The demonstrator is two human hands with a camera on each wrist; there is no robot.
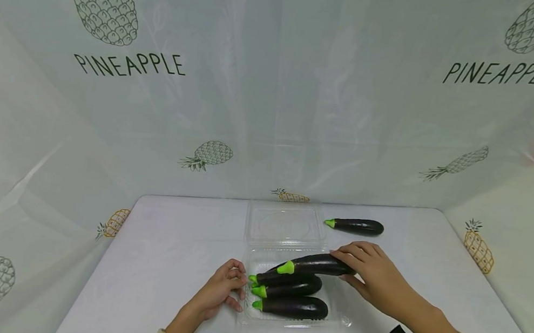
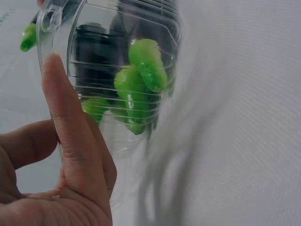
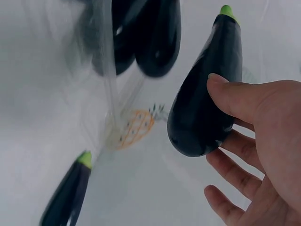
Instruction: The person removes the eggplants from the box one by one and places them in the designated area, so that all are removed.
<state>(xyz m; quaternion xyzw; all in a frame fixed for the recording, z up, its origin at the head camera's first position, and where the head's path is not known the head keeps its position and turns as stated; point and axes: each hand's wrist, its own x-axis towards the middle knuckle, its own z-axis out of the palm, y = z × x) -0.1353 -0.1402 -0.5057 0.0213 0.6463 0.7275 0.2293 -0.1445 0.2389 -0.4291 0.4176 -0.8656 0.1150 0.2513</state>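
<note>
Right grip [image 1: 375, 274] is clamping an eggplant [image 1: 317, 264], half-hiding another [image 1: 278, 279]; left grip [image 1: 221, 289] is touching the box [image 1: 290, 325] at 9 o'clock, pinching or not, can't tell.

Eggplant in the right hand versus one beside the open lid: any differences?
The held eggplant is gripped by the right hand above the clear container; the far eggplant lies on the table. In the head view, the held eggplant looks larger than the far eggplant. Both are dark with green caps.
</note>
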